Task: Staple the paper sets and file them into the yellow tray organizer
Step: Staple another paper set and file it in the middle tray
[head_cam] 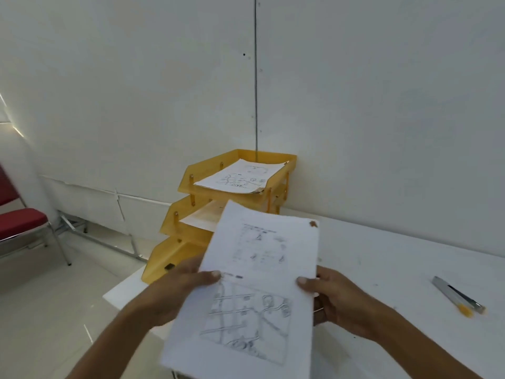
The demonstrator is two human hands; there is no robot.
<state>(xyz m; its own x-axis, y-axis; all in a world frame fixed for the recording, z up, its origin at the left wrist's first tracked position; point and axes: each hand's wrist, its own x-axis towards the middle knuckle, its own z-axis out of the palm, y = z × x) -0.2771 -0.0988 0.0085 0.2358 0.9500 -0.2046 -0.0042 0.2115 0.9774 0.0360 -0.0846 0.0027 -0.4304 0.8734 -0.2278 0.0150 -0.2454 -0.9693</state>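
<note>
Paper set (254, 291) is held in the air at frame centre, above the near edge of the counter (396, 255), printed side up and tilted, with its far end toward 12 o'clock. Left grip (175, 294) pinches the sheet edge at 9 o'clock, thumb on top and fingers curled under. Right grip (338, 302) does the same at 3 o'clock. A small brown mark (313, 223) sits at the far right corner of the set; whether it is a staple cannot be told. The yellow tray organizer (191, 173) stands at 11 o'clock of the set, at the counter's left end against the wall (136, 77). It has three stepped tiers. The top tier holds printed sheets (240, 175), the middle tier holds further sheets (202, 217), and the set's far edge hides part of the middle and lower tiers. A small dark item (169, 266) is at the lower tier's front wall, too small to identify. A stapler (459, 299), grey with a yellow tip, lies on the counter at 3 o'clock, well apart from the right grip. The counter surface is white with scattered small specks. The wall is off-white panelling with a dark vertical seam (256, 77) running up from behind the organizer. A red chair (19, 222) on a metal frame stands on the pale tiled floor (54, 296) at 9 o'clock, and metal framing (95, 233) lies along the wall base beside it.
</note>
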